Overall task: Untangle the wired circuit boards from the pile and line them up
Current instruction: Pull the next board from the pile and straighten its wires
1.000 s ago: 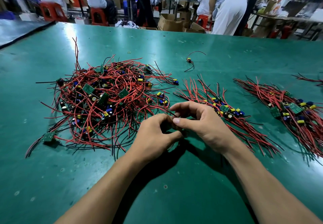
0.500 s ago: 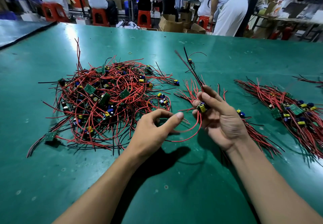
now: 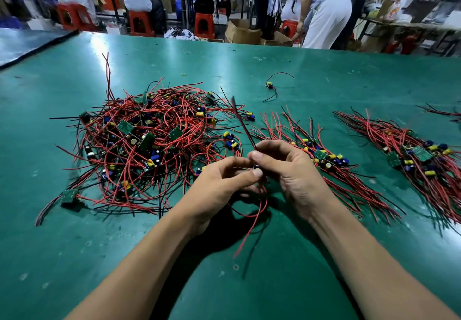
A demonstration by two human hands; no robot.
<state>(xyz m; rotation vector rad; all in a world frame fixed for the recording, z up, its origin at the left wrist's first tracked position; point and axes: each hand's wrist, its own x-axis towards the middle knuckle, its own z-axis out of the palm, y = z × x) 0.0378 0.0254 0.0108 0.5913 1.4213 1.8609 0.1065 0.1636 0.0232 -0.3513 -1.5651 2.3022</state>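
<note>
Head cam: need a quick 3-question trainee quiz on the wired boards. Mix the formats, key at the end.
1. True or false: the tangled pile lies to the right of the lined-up rows.
2. Pick one: the left hand and right hand together grip A) a wired board, B) a screwdriver, C) a roll of tape.
3. Fill in: the stray board beyond the hands lies alone on a ___ table.

Key: 1 false, the pile is on the left; 2 A; 3 green.
</note>
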